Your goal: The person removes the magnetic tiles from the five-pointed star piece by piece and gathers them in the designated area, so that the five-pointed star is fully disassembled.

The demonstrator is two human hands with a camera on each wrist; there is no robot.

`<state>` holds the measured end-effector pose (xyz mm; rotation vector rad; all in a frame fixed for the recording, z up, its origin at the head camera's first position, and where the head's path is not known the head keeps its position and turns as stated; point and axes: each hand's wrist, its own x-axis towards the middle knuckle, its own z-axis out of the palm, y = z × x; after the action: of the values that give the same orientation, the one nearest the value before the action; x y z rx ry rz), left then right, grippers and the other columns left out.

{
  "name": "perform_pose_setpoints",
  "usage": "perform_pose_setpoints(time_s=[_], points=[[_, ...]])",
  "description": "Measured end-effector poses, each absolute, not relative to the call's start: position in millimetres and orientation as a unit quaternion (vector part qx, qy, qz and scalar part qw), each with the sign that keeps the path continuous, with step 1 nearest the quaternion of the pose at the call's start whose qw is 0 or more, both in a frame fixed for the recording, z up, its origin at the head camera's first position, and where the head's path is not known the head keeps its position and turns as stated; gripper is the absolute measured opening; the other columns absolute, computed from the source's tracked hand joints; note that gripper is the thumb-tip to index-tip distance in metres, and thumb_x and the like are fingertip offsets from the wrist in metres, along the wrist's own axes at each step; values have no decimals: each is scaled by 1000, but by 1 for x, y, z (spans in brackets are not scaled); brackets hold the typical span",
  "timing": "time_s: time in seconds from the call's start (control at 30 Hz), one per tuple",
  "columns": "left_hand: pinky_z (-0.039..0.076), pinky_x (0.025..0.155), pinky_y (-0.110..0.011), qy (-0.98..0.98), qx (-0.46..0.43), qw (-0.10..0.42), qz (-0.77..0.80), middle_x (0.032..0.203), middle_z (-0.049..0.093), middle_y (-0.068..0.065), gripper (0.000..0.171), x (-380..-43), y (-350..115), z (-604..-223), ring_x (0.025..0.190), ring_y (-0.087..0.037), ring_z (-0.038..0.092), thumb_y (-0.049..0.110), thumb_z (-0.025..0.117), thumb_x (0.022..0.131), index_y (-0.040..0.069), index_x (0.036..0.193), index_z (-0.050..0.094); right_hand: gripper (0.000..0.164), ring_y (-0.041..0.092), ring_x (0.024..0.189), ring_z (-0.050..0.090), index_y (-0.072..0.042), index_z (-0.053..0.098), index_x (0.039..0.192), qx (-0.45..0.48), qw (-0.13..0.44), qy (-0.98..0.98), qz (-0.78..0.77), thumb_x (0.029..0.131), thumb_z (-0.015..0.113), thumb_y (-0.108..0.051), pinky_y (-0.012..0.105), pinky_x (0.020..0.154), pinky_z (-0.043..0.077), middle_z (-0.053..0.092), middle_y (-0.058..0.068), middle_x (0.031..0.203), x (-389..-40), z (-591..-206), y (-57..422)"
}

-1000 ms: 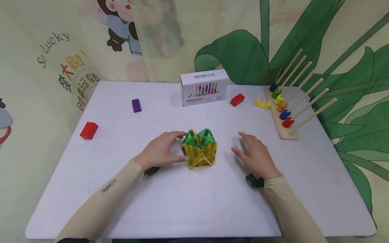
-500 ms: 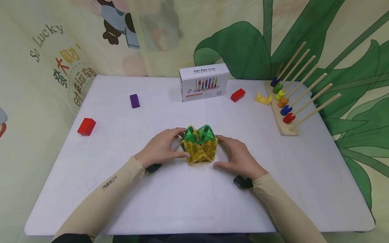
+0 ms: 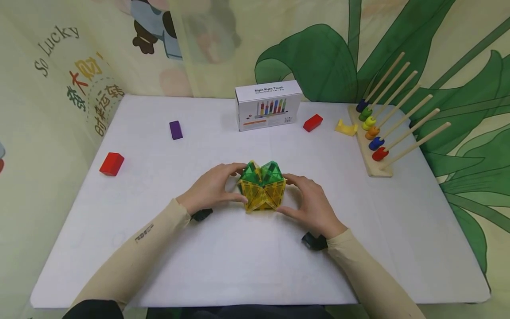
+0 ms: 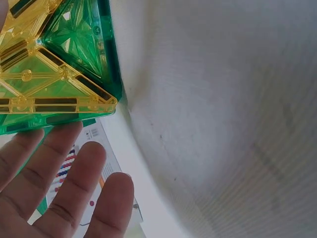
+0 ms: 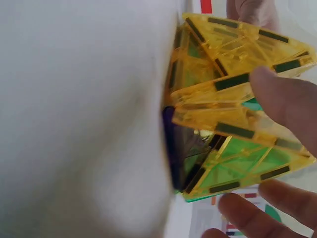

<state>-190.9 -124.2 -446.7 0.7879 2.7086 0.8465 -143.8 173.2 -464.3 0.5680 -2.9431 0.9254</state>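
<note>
Model of yellow and green tiles (image 3: 263, 195) rests on the table (image 3: 239, 261), near centre. I read the left hand (image 3: 210, 188) gripping it from 9 o'clock, the right hand (image 3: 312, 201) gripping it from 3 o'clock. White box (image 3: 268, 108) stands beyond at 12 o'clock.

1. Over the white table (image 3: 239, 261) I see two beige sleeves (image 3: 364, 272).
2. Dark print (image 3: 144, 233) marks the left sleeve (image 3: 131, 252).
3. Black device (image 3: 202, 215) at each wrist.
4. Black clothing (image 3: 259, 312) shows beyond the table's near edge.

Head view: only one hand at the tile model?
No, the left hand and right hand flank the yellow-and-green tile model, one on each side.
</note>
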Motion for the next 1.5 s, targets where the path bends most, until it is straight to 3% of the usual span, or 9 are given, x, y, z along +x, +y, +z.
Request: perform_pose_setpoints(time_s=[0.3,0.47,0.6,0.7,0.83,0.97,1.13,1.5], points=[[51,108,-51,914,270,84,291,144,62,-6,97,-192,-123,-444,128,-29,60,47,90,78,15,157,43,81,23,92,64,-11,61,138,211,135,-918,307,69,98,-31,43,83,52,70,8,107,-131,-454,169],[49,110,-50,912,316,-25,260,151,53,-8,105,-184,-124,-440,131,-31,55,48,94,72,15,157,41,70,22,83,63,-9,66,128,254,195,-900,295,69,98,-27,34,71,55,70,6,97,-125,-454,163],[50,105,-50,901,376,-121,182,144,55,-11,95,-178,-122,-436,129,-32,56,52,96,66,16,144,56,61,20,75,64,-7,69,119,276,212,-895,279,69,98,-25,29,64,55,72,5,91,-122,-460,156],[50,99,-48,890,416,-152,105,139,60,-9,84,-174,-117,-434,126,-30,58,58,95,63,18,131,66,52,13,63,58,-7,71,113,276,206,-901,264,71,97,-26,24,57,50,75,2,86,-121,-463,149],[49,99,-43,878,454,-151,17,132,65,-5,78,-174,-107,-434,121,-26,59,62,92,65,18,124,69,33,6,54,52,-10,75,101,265,196,-913,242,78,92,-26,20,49,43,76,0,79,-119,-466,139],[49,96,-40,871,472,-137,-20,127,67,-2,75,-175,-100,-436,115,-24,60,58,91,69,17,127,68,19,7,53,59,-12,78,94,254,201,-920,222,81,89,-22,23,49,47,78,0,78,-119,-469,134],[49,91,-38,871,476,-122,-26,127,67,-2,75,-179,-97,-435,112,-23,61,56,91,69,18,130,68,18,13,62,73,-11,81,96,251,208,-923,202,82,88,-21,28,53,56,81,4,85,-119,-469,131],[51,92,-39,863,491,-117,21,130,66,0,72,-184,-98,-442,116,-22,60,52,92,70,19,131,69,20,16,65,74,-8,82,98,248,202,-925,203,81,89,-15,31,55,58,80,6,85,-118,-469,130]])
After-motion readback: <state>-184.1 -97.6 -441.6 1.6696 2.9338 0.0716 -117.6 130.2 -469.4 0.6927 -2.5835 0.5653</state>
